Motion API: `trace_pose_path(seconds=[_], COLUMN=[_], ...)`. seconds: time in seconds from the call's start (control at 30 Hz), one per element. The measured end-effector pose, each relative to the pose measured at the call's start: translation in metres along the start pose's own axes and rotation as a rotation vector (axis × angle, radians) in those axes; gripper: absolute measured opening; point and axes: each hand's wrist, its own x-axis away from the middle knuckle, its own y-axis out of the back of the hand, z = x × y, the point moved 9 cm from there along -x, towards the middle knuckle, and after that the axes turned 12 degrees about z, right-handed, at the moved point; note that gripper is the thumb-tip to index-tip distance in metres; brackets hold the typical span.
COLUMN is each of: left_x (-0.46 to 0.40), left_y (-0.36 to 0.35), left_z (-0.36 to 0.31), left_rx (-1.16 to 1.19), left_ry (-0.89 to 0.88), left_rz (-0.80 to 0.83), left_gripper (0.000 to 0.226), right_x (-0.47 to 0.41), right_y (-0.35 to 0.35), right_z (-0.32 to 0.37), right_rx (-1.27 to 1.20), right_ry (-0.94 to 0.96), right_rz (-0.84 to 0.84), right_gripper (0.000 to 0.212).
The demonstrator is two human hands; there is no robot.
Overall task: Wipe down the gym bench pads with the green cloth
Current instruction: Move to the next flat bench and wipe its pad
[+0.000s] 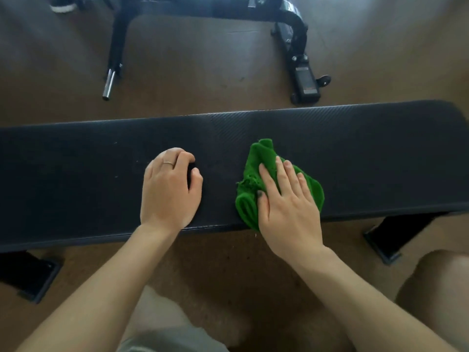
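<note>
Seen from above, a person's right hand [286, 199] presses flat on a green cloth [256, 171] lying crumpled on a long black padded table [355, 148], the fingers spread and extended over the fabric rather than closed around it. The cloth sits right of the pad's middle, one corner pointing toward the far edge and its lower fold reaching the near edge, where it hangs slightly over. The left hand [168, 189] rests on the pad just to the left, well apart from the cloth, its fingers curled loosely under into a narrow grip holding nothing that can be seen; a thin ring [168, 163] shows on one finger. Both bare forearms reach in from the bottom of the frame. The pad runs across the whole width of the view, its surface finely textured and marked with a few pale specks near the left hand. Black feet [385, 240] support it on a brown floor [203, 59]. Beyond it stands a black metal frame [302, 72] with a chrome peg [107, 85].
</note>
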Motion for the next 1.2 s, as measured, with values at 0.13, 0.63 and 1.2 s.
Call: trace_pose_path(seconds=[0.13,0.63,1.2], left_x=[0.002,0.005,0.006], left_y=[0.0,-0.003,-0.003], left_z=[0.001,0.004,0.005], left_rx=[0.049,0.082,0.14], left_ry=[0.013,0.051,0.091], left_rz=[0.006,0.003,0.023], left_gripper=[0.026,0.028,0.029], right_x=[-0.014,-0.198,-0.189], right_y=[0.004,0.033,0.078], right_z=[-0.005,0.106,-0.082], right_rx=[0.02,0.044,0.076], right_ry=[-0.006,0.014,-0.19], right_rz=[-0.002,-0.038,-0.081], right_gripper=[0.06,0.043,0.052])
